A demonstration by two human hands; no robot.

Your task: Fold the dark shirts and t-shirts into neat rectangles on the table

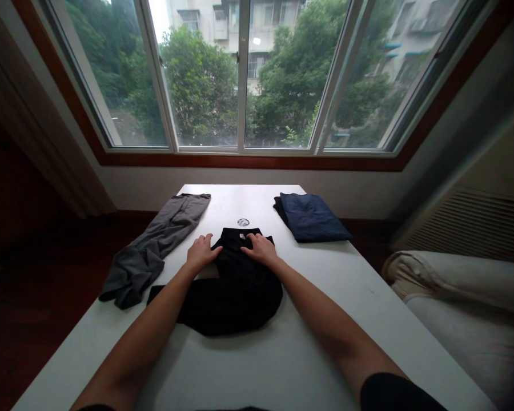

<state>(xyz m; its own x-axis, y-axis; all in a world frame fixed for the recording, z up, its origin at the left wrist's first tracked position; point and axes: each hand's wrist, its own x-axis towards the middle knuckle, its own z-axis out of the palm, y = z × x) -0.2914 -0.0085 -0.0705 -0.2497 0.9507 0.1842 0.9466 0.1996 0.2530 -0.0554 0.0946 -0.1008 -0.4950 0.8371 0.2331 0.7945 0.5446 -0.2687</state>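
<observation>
A black pair of trousers (235, 302) lies bunched on the white table in front of me, its waistband with a small pale label toward the window. One leg bends off to the left, under my left forearm. At the left edge of the upper part is my left hand (203, 251), thumb out against the black cloth and fingers apart. My right hand (260, 249) rests on the cloth near the right end of the waistband, thumb spread from the fingers. Neither hand shows a closed grip.
Grey trousers (163, 242) stretch along the table's left edge. Folded dark blue clothing (312, 217) sits at the far right, with black cloth under it. The white table (360, 319) has a round black mark (243, 222). A pale sofa (466, 297) is at the right.
</observation>
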